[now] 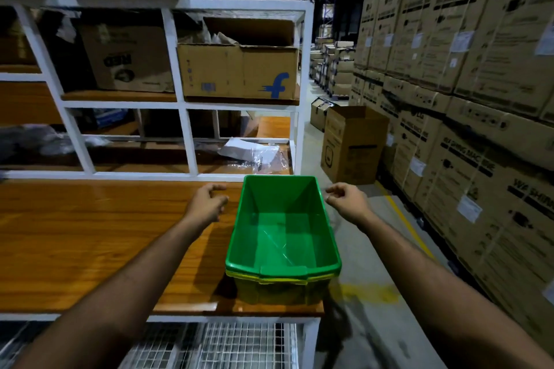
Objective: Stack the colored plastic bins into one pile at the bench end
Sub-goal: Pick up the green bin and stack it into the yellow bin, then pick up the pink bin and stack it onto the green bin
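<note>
A dim warehouse aisle runs away on the right, its grey floor (pixel 359 323) marked with a yellow line (pixel 407 219); a tall wall of brown cartons (pixel 467 75) printed with LG logos lines the aisle's right side, and one open carton (pixel 350 144) stands alone on the floor in front of them; on the left rises a white metal shelving frame (pixel 177 63) with wooden shelves, holding a cardboard box with a blue f logo (pixel 239 72), another brown box (pixel 129 60) beside it, and, lower down, loose plastic bags and paper (pixel 257 153); below the frame lies the wooden tabletop (pixel 90 234), glossy and orange-brown, with a white edge and wire mesh (pixel 224 344) beneath; at the tabletop's right end, by the corner, sits the green bin (pixel 283 228), empty, nested inside a yellow bin (pixel 278 287) whose rim and front wall show under it; the left hand (pixel 208 204) hovers just beside the green bin's left wall, fingers loosely curled and holding nothing; the right hand (pixel 347 199) hovers just off the bin's right rim, likewise loosely curled and empty.
</note>
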Demonstrator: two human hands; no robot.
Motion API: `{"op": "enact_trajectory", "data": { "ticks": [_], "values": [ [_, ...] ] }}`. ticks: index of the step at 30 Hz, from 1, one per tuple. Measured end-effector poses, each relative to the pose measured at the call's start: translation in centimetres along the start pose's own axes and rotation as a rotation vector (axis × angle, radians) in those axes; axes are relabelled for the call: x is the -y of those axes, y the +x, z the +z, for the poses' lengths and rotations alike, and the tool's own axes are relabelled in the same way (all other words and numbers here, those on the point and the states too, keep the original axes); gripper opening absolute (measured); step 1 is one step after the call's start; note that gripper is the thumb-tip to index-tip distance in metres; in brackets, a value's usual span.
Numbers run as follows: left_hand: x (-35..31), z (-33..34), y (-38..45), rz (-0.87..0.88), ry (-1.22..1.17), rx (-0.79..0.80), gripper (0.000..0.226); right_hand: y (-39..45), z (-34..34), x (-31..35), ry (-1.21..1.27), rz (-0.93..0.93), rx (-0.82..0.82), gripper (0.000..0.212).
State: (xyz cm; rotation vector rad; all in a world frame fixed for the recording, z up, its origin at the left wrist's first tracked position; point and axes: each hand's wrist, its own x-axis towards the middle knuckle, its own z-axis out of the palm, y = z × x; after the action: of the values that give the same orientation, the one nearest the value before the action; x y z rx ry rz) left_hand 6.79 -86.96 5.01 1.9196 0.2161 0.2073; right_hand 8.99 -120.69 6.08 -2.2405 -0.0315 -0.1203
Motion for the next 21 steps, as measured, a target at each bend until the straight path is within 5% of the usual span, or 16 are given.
{"op": "enact_trajectory", "data": {
  "ticks": [7, 21],
  "values": [
    [1.2, -6.8, -3.0, 0.23, 0.5, -0.091, 0.035, 1.4, 4.7, 7.3, -0.393, -0.38, 0.018, 0.041],
    [13.2, -35.4, -11.2, 0.036, 0.823, -0.308, 0.057, -8.6, 31.8, 27.8, -0.664, -0.833, 0.105, 0.05]
  ]
}}
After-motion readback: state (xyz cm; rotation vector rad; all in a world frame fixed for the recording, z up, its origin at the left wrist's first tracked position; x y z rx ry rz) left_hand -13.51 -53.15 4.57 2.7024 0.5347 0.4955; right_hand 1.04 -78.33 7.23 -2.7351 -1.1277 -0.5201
